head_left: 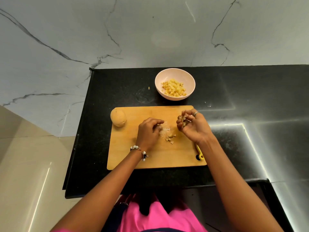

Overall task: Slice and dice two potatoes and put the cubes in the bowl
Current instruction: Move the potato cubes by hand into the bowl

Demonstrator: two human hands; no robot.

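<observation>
A black speckled desk [242, 91] runs out from a grey-veined marble wall [66, 30], with pale glossy floor [25, 164] on the left. On the desk lies a wooden cutting board [150, 158], its long side toward the person. Beyond the board's far edge, apart from it, stands a pale pink bowl [187, 77] holding a heap of yellow potato cubes [173, 88]. A whole unpeeled potato [118, 118] sits on the board's far left corner, overhanging the edge slightly. The left hand [148, 133], with a beaded bracelet [139, 151] at its wrist, rests over the middle of the board, fingers curled down onto the wood; whether that grip closes on anything cannot be told. The right hand [194, 125], wearing a ring [195, 113], is lifted above the board's right part, palm turned inward, its grip cupped round a few cubes. Between the hands a small cluster of loose cubes [169, 138] lies on the board. A yellow handle [199, 152] shows under the right wrist, by the board's hole. A tiny potato scrap [149, 88] lies on the desk left of the bowl.
</observation>
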